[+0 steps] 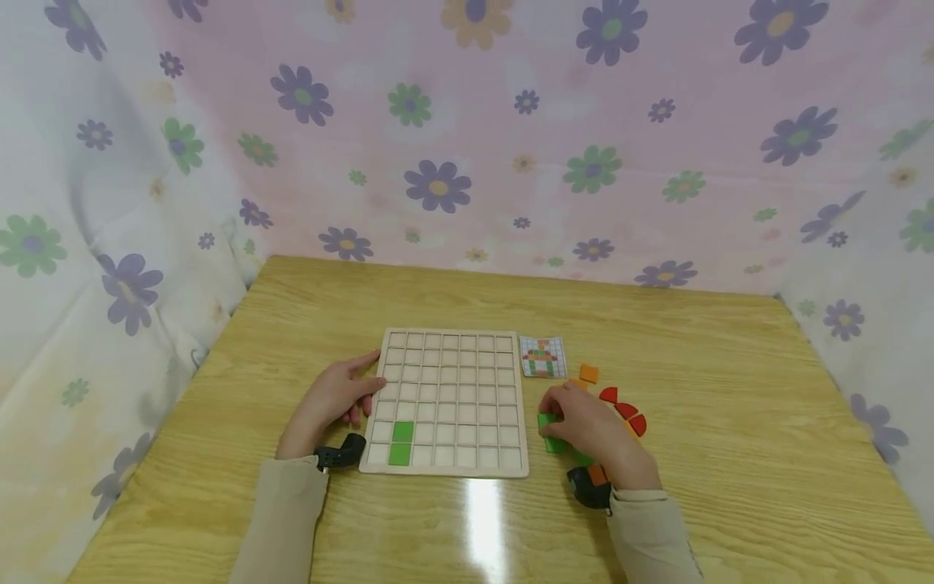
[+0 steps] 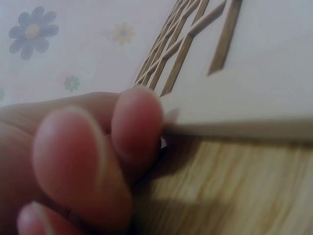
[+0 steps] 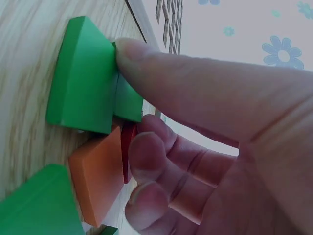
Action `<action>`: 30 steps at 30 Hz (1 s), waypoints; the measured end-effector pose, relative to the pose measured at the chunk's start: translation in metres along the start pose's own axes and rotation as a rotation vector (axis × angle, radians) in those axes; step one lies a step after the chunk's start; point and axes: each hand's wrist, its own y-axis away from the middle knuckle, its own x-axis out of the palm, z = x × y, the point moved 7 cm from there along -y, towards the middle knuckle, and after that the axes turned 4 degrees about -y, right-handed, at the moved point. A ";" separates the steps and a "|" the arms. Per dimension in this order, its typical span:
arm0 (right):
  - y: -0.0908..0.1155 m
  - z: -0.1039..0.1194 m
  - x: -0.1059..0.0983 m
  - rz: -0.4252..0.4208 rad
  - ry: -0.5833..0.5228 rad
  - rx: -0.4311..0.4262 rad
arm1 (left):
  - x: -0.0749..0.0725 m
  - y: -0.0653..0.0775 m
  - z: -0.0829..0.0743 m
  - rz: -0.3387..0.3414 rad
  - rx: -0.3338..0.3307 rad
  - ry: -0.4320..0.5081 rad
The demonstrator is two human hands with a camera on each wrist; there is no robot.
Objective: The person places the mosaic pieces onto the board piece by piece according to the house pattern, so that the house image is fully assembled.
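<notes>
My left hand (image 1: 341, 396) is at the left edge of a wooden grid board (image 1: 447, 472), fingertips touching its rim. In the left wrist view, a fingertip (image 2: 139, 120) meets the side of the board. Two green square tiles (image 1: 402, 442) lie in neighbouring cells near the board's lower left. Right of the board, my right hand (image 1: 587, 422) pinches a green square tile (image 3: 128, 100) among loose pieces. Its thumb (image 3: 139, 56) lies against that tile's edge, and another green tile (image 3: 83, 78) stands right beside it. The other fingers are bent, partly hiding the pieces behind.
A small pattern card (image 1: 543, 358) lies beside the board's upper right. Near the right hand are an orange square tile (image 1: 589, 374), several red curved pieces (image 1: 625, 410) and another orange tile (image 1: 598, 474) by the wrist. Floral cloth (image 1: 496, 146) hangs behind the wooden table (image 1: 759, 487).
</notes>
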 end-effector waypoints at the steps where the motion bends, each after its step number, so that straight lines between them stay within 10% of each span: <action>1: 0.000 -0.001 0.001 0.004 -0.002 0.007 | 0.001 0.000 0.001 0.001 -0.002 -0.002; 30: -0.006 -0.001 -0.002 -0.026 0.011 -0.015 | -0.001 0.001 -0.002 0.001 0.026 -0.032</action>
